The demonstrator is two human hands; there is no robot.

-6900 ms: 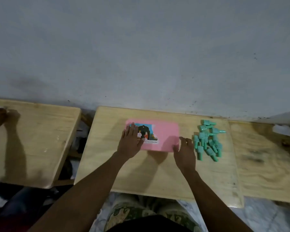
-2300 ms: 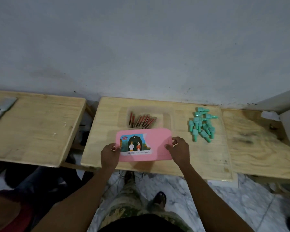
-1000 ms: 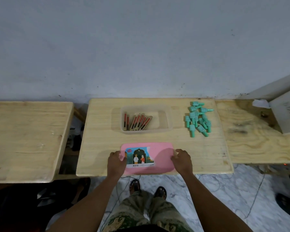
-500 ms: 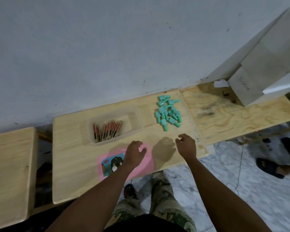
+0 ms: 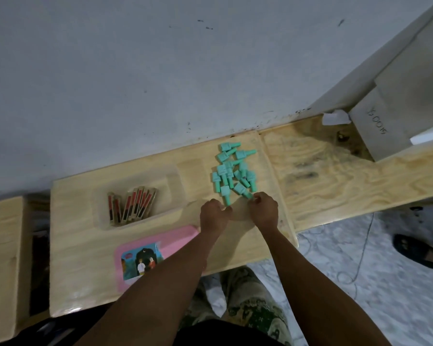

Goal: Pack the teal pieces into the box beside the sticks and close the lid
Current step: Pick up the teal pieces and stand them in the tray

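Several teal pieces (image 5: 233, 173) lie in a loose pile at the back right of the light wooden table (image 5: 85, 283). Left of them stands a clear plastic box (image 5: 171, 193) with red and black sticks (image 5: 133, 206) in its left half. The pink lid (image 5: 145, 255), with a picture on it, lies flat at the table's front edge. My right hand (image 5: 263, 211) pinches a teal piece at the near edge of the pile. My left hand (image 5: 214, 216), fingers curled, reaches the stem of another piece; whether it grips is unclear.
A second wooden table (image 5: 348, 176) adjoins on the right, with a grey block (image 5: 395, 113) and a scrap of paper (image 5: 334, 118) at its back. Another table (image 5: 3, 245) stands to the left across a gap. A sandalled foot (image 5: 420, 250) is on the floor at right.
I lifted the pink lid off the box, laid it at the front edge and let it go. Both hands then moved right to the teal pile.
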